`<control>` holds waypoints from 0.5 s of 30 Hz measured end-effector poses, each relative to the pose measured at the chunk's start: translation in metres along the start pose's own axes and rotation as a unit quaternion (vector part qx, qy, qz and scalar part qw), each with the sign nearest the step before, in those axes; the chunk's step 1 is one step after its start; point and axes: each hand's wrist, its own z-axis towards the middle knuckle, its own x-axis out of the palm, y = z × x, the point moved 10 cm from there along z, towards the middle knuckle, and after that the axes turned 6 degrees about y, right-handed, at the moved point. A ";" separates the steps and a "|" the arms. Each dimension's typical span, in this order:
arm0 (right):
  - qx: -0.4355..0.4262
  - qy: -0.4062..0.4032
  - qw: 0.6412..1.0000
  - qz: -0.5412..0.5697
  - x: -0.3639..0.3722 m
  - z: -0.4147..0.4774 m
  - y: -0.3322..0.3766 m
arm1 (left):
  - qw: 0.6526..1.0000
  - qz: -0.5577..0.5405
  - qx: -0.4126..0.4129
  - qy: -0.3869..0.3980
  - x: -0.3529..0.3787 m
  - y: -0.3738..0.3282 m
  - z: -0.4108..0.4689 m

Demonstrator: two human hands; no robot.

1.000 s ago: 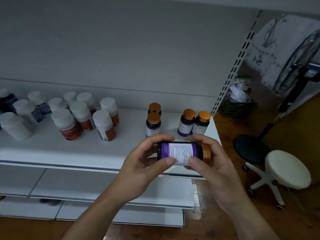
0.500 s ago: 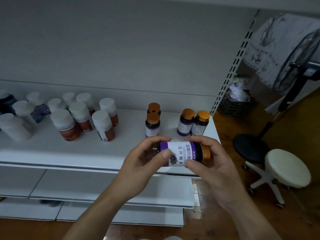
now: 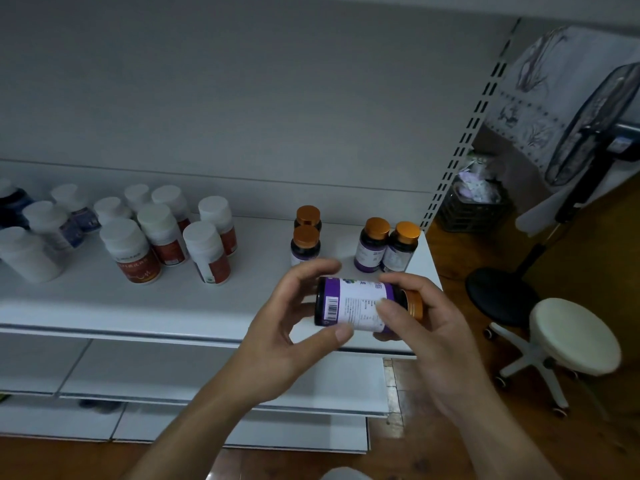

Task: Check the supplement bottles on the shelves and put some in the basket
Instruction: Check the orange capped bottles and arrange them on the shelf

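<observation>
As left hand and right hand grip a purple bottle, they half-hide an orange-capped bottle; leftmost bottles are cropped.

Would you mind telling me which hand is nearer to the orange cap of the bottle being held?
Right. The right hand grips the bottle right beside its orange cap; the left hand holds the opposite, barcode end, away from the cap.

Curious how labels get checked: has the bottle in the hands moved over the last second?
Yes: the held bottle rolled, front label turning up and away, yet stays before the shelf edge.
</observation>
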 end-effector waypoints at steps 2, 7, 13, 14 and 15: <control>0.006 -0.001 1.000 -0.001 0.000 0.002 -0.002 | 1.000 -0.008 0.005 -0.001 -0.002 -0.001 0.001; 0.006 0.038 0.999 -0.006 0.004 0.002 -0.001 | 0.997 -0.047 -0.030 -0.052 -0.010 0.010 0.004; 0.009 -0.003 1.000 -0.008 -0.004 0.006 -0.007 | 1.000 0.020 -0.011 -0.002 -0.001 0.007 0.005; 0.010 -0.002 1.000 0.002 -0.004 0.007 -0.008 | 1.000 0.019 -0.006 -0.005 -0.002 0.006 0.005; 0.011 0.005 1.000 0.011 -0.003 0.008 -0.009 | 1.000 0.007 -0.009 -0.012 -0.002 0.006 0.006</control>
